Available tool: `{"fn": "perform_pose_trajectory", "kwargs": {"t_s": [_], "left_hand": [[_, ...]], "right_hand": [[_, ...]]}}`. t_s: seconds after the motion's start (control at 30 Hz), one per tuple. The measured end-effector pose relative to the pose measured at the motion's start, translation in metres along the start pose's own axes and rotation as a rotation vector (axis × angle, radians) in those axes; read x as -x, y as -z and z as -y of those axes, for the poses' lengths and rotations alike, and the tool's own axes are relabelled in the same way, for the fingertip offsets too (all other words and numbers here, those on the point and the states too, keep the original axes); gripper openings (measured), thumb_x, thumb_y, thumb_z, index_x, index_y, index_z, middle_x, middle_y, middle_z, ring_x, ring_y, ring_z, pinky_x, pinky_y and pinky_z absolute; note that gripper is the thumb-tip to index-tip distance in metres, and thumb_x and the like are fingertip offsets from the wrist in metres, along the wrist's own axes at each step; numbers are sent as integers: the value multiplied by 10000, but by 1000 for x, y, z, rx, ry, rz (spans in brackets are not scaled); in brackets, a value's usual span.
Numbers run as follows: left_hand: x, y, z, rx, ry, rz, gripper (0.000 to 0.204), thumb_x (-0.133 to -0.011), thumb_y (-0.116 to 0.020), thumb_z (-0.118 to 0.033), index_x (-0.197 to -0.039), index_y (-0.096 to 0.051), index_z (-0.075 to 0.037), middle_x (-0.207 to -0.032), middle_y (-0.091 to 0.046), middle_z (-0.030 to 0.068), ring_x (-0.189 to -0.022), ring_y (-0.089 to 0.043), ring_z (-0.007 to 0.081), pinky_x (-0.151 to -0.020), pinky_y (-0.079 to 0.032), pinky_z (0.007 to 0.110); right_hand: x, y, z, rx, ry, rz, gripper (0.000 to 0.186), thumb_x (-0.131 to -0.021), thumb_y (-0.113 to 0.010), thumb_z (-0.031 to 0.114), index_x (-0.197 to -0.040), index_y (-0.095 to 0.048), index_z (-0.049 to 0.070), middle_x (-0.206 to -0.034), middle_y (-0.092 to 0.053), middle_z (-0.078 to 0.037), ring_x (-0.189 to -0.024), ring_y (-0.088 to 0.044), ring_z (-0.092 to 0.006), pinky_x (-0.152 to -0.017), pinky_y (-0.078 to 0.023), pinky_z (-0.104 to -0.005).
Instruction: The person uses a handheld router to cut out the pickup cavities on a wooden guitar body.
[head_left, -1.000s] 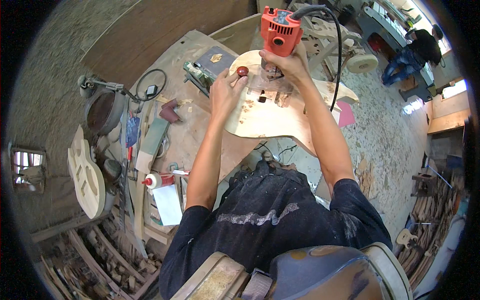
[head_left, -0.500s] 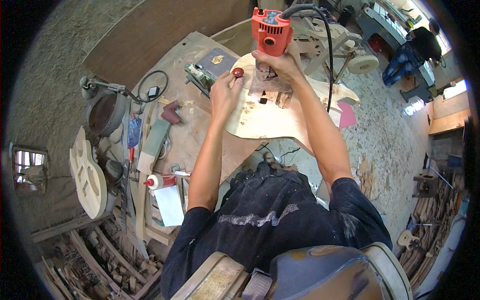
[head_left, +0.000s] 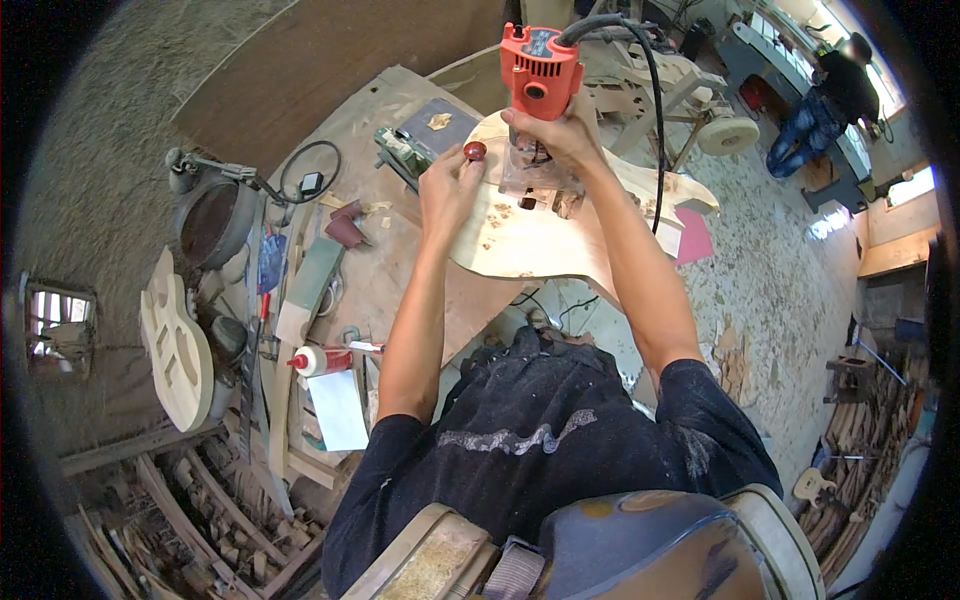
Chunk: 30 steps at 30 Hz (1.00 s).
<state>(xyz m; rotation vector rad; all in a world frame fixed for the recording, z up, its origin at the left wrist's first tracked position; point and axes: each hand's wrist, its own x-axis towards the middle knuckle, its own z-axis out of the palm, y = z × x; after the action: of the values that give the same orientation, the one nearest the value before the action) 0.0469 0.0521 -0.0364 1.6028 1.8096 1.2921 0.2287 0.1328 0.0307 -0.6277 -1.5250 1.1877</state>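
A: Progress?
B: Pale guitar body (head_left: 515,245) already has a dark cutout (head_left: 527,202) mid-face; red trim router (head_left: 540,78) stands just beyond it. What's left uncut: can't tell, router base and right hand (head_left: 570,135) block it.
A: Hands?
B: Right wraps the router's lower part; left hand (head_left: 448,195) pinches the dark-red knob (head_left: 475,151).
A: Body location?
B: Ahead of the person, partly over the workbench (head_left: 470,308).
A: Versus a second ago?
B: Router and knob slightly farther left over the body; same grips.

One router (head_left: 540,72), one squeeze bottle (head_left: 322,361)
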Motion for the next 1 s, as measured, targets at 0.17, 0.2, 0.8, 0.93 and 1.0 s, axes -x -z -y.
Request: {"fn": "perform_pose_trajectory", "kwargs": {"t_s": [0.17, 0.2, 0.8, 0.93, 1.0], "left_hand": [[0, 3, 1, 32, 10, -13, 374, -896, -710, -306, -1205, -755, -98, -1349, -647, 245, -1246, -630, 402, -1056, -488, 416], [0, 2, 2, 26, 13, -31, 373, -898, -709, -302, -1208, -753, -99, -1314, -668, 242, -1214, -650, 398, -1031, -500, 414], [-1, 12, 12, 109, 176, -64, 350, -914, -720, -278, -1219, -758, -113, -1067, -770, 192, -1006, -752, 316, -888, -548, 386], [-1, 10, 19, 128, 172, -63, 344, -915, -721, -273, -1216, -760, -110, -1053, -772, 192, -981, -757, 304, -877, -550, 380], [0, 9, 24, 170, 175, -56, 339, -917, -723, -259, -1217, -759, -104, -1047, -775, 190, -963, -759, 285, -869, -550, 369]], "right_hand": [[-2, -5, 1, 4, 89, 1, 320, -831, -861, 188, -1009, -634, 50, -841, -647, -18, -673, -622, -104, -590, -524, -269], [-5, -2, -4, 35, 161, -19, 317, -833, -859, 187, -1007, -632, 50, -841, -647, -19, -673, -622, -104, -594, -524, -270], [-21, -15, -18, 45, 80, 26, 700, -693, -934, 255, -1274, -598, 53, -1089, -728, -37, -957, -668, -123, -876, -548, -312], [-18, -16, -11, 104, 112, 13, 713, -691, -939, 265, -1283, -602, 53, -1101, -731, -42, -973, -673, -129, -888, -545, -314], [-17, -16, -13, 129, 102, 1, 716, -689, -941, 269, -1284, -605, 55, -1110, -732, -48, -982, -677, -135, -892, -543, -316]]}}
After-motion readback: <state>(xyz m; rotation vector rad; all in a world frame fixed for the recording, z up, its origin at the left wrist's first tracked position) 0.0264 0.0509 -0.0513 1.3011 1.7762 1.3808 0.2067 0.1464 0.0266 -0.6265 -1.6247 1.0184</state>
